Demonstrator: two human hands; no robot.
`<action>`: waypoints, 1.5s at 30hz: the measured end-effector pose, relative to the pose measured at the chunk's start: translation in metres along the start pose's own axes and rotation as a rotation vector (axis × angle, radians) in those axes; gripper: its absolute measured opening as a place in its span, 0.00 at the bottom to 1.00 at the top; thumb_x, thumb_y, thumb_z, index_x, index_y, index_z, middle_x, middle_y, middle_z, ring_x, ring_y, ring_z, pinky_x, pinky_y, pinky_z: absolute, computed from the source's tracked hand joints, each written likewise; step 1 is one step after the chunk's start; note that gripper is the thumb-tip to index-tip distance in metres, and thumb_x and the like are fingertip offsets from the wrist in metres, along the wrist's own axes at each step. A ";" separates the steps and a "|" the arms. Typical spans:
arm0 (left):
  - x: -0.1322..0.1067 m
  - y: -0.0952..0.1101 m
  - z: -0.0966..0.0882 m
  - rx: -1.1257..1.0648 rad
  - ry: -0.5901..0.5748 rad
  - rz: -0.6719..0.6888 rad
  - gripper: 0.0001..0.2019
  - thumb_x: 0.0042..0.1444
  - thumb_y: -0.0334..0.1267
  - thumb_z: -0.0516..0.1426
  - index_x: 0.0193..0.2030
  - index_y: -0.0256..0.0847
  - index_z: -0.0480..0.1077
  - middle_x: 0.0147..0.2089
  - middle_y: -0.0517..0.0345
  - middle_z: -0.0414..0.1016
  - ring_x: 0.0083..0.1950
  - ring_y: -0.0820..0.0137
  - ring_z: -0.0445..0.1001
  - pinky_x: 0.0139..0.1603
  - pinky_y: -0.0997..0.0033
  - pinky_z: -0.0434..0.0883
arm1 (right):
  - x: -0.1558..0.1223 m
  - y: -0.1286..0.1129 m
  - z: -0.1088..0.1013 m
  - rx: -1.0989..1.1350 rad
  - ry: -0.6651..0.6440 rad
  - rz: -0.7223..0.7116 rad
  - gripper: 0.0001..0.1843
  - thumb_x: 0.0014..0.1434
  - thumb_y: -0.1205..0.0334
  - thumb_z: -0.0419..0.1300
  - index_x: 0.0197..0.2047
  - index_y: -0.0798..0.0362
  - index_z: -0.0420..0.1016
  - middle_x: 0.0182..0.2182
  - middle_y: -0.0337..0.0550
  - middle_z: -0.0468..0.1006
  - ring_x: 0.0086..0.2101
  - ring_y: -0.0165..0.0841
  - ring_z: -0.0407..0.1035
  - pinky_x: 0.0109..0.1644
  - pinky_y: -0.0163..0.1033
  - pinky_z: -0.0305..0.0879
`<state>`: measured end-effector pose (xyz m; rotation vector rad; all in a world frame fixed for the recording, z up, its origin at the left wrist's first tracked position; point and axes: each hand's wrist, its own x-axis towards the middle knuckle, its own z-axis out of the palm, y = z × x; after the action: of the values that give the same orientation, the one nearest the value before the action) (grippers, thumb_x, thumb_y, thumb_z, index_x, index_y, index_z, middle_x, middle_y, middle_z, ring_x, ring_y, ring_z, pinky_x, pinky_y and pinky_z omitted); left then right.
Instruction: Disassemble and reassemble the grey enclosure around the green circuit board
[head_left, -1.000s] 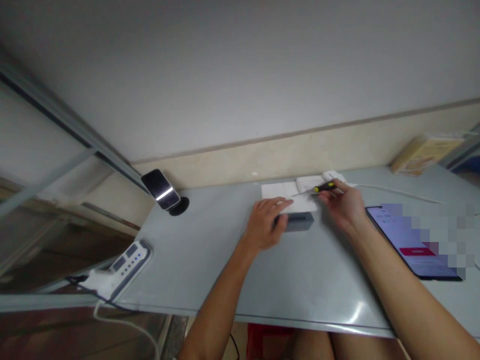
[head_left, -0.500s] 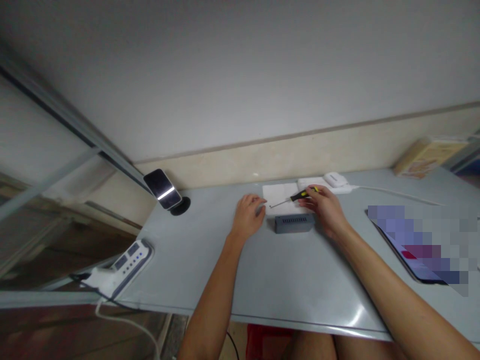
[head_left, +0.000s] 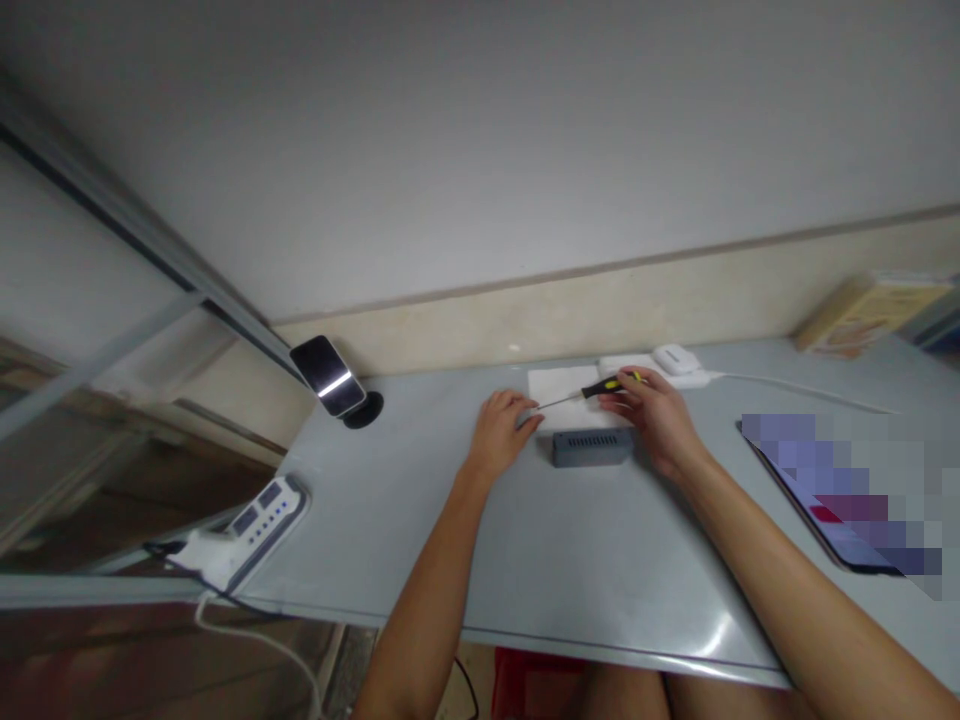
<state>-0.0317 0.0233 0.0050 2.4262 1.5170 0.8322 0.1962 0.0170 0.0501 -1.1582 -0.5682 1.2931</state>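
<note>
A screwdriver [head_left: 592,389] with a black and yellow handle is held in my right hand [head_left: 660,415], its thin shaft pointing left. The thumb and fingertips of my left hand [head_left: 501,432] close around the driver's tip, where a tiny dark screw sits, mostly hidden by the fingers. Below the shaft, a grey box-shaped device [head_left: 591,449] with a row of slots stands on the table, close to my right fingers. Under the shaft lies a white sheet of paper [head_left: 553,384].
A phone on a stand [head_left: 330,376] is at the back left, and a white power strip [head_left: 255,530] at the left edge. A white strip with a plugged-in charger [head_left: 675,360] lies behind my right hand. Rightward are a tablet [head_left: 817,500] and a yellow box [head_left: 862,315].
My left fingertips have moved right and closed in on the screwdriver tip, where the small dark screw showed before. The tip has risen slightly. The view has shifted a little.
</note>
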 end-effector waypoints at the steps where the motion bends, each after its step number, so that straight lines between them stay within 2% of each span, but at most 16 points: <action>1: 0.001 0.000 0.001 -0.008 0.002 0.001 0.08 0.65 0.41 0.60 0.47 0.43 0.78 0.47 0.54 0.77 0.52 0.63 0.72 0.54 0.61 0.69 | 0.000 0.000 0.000 0.002 -0.009 -0.003 0.08 0.52 0.66 0.68 0.36 0.50 0.74 0.30 0.36 0.79 0.26 0.28 0.78 0.31 0.30 0.78; 8: 0.003 0.002 0.000 -0.014 0.032 0.028 0.06 0.66 0.38 0.59 0.44 0.45 0.78 0.45 0.55 0.78 0.49 0.64 0.72 0.51 0.61 0.69 | -0.001 -0.003 -0.002 0.003 -0.039 -0.034 0.12 0.49 0.63 0.71 0.36 0.49 0.74 0.30 0.35 0.79 0.27 0.29 0.78 0.33 0.32 0.79; 14: 0.001 0.002 -0.006 0.022 0.039 0.055 0.07 0.67 0.38 0.58 0.44 0.45 0.79 0.45 0.55 0.78 0.49 0.63 0.72 0.50 0.60 0.69 | -0.002 0.001 -0.001 -0.047 -0.076 -0.124 0.21 0.44 0.54 0.76 0.38 0.49 0.75 0.28 0.33 0.76 0.27 0.29 0.78 0.35 0.34 0.80; 19: 0.001 0.002 -0.008 -0.016 0.069 0.039 0.08 0.67 0.38 0.57 0.45 0.45 0.78 0.45 0.55 0.79 0.49 0.64 0.72 0.51 0.60 0.69 | -0.004 0.002 0.000 -0.062 -0.143 -0.225 0.26 0.41 0.50 0.77 0.41 0.48 0.75 0.33 0.34 0.78 0.30 0.30 0.79 0.38 0.37 0.80; 27: 0.003 0.011 -0.008 -0.100 0.142 0.094 0.09 0.68 0.39 0.57 0.43 0.42 0.78 0.42 0.55 0.80 0.46 0.65 0.73 0.50 0.61 0.71 | -0.005 -0.004 -0.002 -0.042 -0.180 -0.322 0.26 0.44 0.47 0.76 0.44 0.46 0.75 0.35 0.35 0.78 0.30 0.29 0.78 0.36 0.36 0.78; 36: 0.000 0.018 -0.013 -0.069 0.088 0.185 0.12 0.70 0.41 0.53 0.45 0.41 0.78 0.43 0.52 0.79 0.46 0.65 0.74 0.51 0.60 0.73 | -0.005 -0.005 0.000 -0.035 -0.151 -0.330 0.28 0.43 0.44 0.76 0.43 0.45 0.74 0.31 0.32 0.76 0.27 0.27 0.75 0.35 0.36 0.77; 41: 0.000 0.020 -0.015 -0.083 0.049 0.131 0.15 0.69 0.45 0.54 0.56 0.44 0.73 0.47 0.52 0.78 0.50 0.63 0.74 0.55 0.58 0.73 | -0.006 -0.001 0.001 -0.063 -0.133 -0.332 0.26 0.44 0.43 0.75 0.43 0.46 0.74 0.33 0.34 0.75 0.29 0.29 0.76 0.36 0.36 0.78; 45: -0.001 0.023 -0.020 -0.100 0.139 0.098 0.16 0.71 0.44 0.50 0.59 0.44 0.70 0.52 0.51 0.77 0.54 0.63 0.72 0.59 0.58 0.71 | -0.007 -0.002 0.001 -0.074 -0.129 -0.342 0.25 0.46 0.42 0.73 0.42 0.46 0.75 0.32 0.34 0.75 0.27 0.28 0.74 0.34 0.37 0.77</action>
<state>-0.0244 0.0089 0.0309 2.4313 1.3728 1.0892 0.1940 0.0109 0.0545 -0.9904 -0.8746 1.0627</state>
